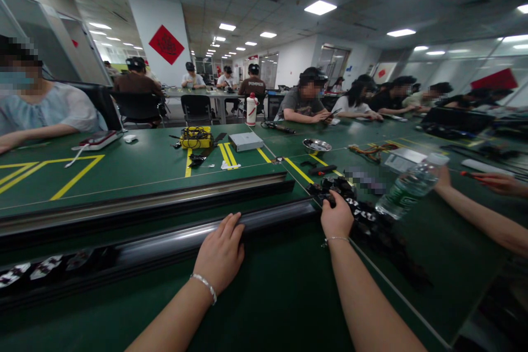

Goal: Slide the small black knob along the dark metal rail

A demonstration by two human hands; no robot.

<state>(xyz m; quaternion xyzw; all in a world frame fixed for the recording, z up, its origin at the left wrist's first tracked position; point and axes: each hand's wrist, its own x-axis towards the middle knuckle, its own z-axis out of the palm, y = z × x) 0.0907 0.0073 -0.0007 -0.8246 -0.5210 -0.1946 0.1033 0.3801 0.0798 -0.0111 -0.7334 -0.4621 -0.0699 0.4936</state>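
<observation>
My left hand (220,253) rests with outstretched fingers on a long, glossy black rail (160,246) that lies across the green table. At the rail's left end sit several black parts with shiny silver faces (46,268). My right hand (338,220) is closed on a small black part (329,198) at the rail's right end; most of that part is hidden by the fingers. A heap of similar black parts (385,234) spreads just right of it. Behind the first rail lies a second long rail (165,198), parallel to it, with a metallic strip.
At right, another person's hand (443,179) is at a clear water bottle (408,187). A metal bowl (317,146), a grey box (246,141), a yellow cable holder (196,137) and a white tumbler (251,110) stand farther back. Several people sit around the tables.
</observation>
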